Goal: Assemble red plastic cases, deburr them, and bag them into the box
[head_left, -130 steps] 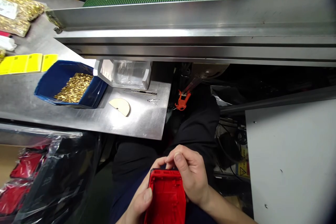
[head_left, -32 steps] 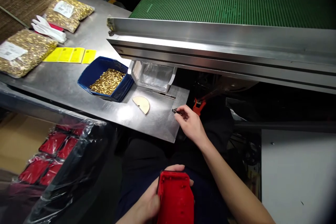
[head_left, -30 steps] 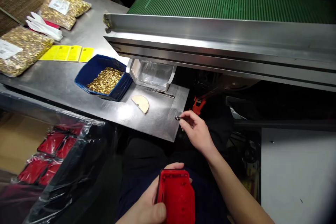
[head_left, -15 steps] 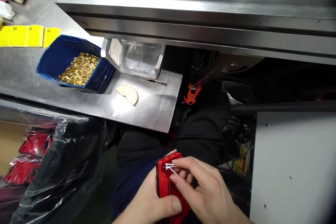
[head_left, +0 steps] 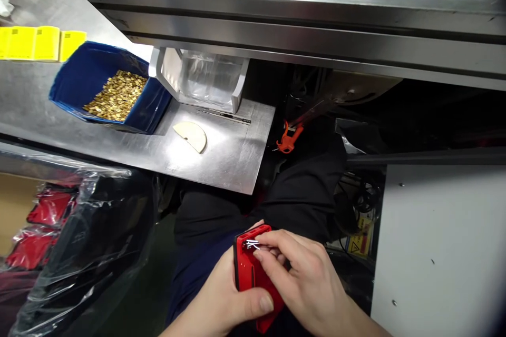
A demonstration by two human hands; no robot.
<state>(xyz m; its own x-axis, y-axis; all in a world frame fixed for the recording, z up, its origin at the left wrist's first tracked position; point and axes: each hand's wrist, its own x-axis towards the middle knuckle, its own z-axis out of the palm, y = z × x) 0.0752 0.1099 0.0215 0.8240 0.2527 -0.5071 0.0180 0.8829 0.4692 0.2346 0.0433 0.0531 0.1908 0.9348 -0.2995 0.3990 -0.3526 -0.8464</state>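
Note:
Low in the view, my left hand is wrapped round a red plastic case with black edging, its thumb lying across the front. The case is tilted over my lap. My right hand pinches several thin, shiny metal pins between thumb and index finger at the upper end of the case, where a small dark recess shows. Whether the pins sit in the recess or only touch it, I cannot tell. Fingers cover much of the case's right side.
A steel bench holds a blue bin of small brass-coloured parts, a grey bin, a half-round tan piece and a thin dark tool. Bagged red cases lie left. An orange-handled tool hangs beyond my lap.
My right fingertips have shifted slightly left, closer to the recess, and less of the pins shows. The left hand keeps its hold. The view has shifted a little.

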